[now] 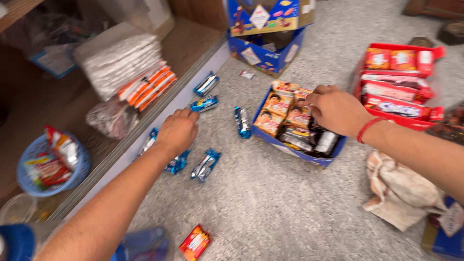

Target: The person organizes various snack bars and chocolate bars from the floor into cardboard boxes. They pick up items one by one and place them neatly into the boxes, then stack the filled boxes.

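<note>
Several blue biscuit packets (205, 165) lie scattered on the grey floor (270, 203). The left hand (178, 130) rests palm-down over them, fingers half-curled, holding nothing visible. The right hand (336, 110) reaches into the part-filled blue carton (297, 153); its grip cannot be told. Most packets remain loose.

Open grey floor (290, 203) across the near middle, free for passing. Scattered blue snack packets (205, 165) cluttering the left, beside the shelf edge (159, 113). Blue box (297, 150) and red box (396, 92) blocking the right; crumpled cloth (401, 191) near them.
</note>
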